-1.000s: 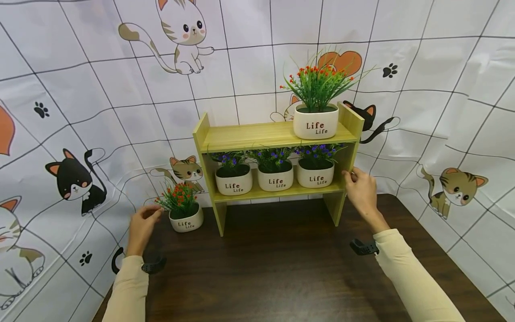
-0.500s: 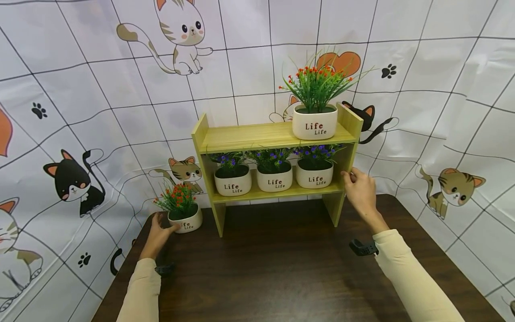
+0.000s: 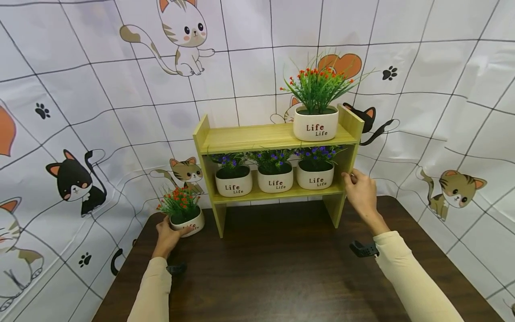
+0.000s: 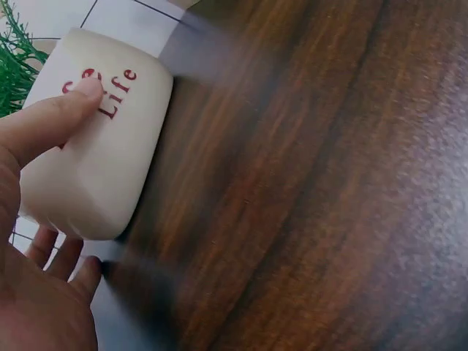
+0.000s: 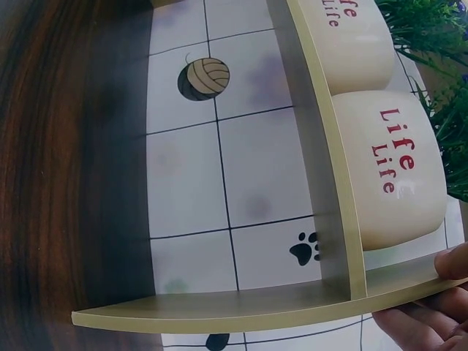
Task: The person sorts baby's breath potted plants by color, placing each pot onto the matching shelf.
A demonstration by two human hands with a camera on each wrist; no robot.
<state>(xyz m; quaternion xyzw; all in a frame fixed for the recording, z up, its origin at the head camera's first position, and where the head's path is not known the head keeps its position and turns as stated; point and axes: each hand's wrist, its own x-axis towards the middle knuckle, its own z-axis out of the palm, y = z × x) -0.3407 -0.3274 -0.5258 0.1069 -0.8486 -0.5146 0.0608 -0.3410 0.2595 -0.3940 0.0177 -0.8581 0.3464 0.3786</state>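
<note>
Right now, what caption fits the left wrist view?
Left hand grips the white "Life" pot, thumb on its lettering, on the dark wooden table.

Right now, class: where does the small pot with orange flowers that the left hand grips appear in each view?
Head: small pot lower left, beside the shelf.
Left wrist: upper left, thumb on its front.
Right wrist: not in view.
Shared landmark: the dark wooden table.

Bright, even light is seen throughout; soft shadow is cast beneath the wooden shelf (image 3: 277, 136). Grid lines on the backdrop (image 3: 80, 89) are bowed by wide-angle distortion. The tabletop (image 4: 329, 183) beside the left-hand grip is smeared by motion blur.
</note>
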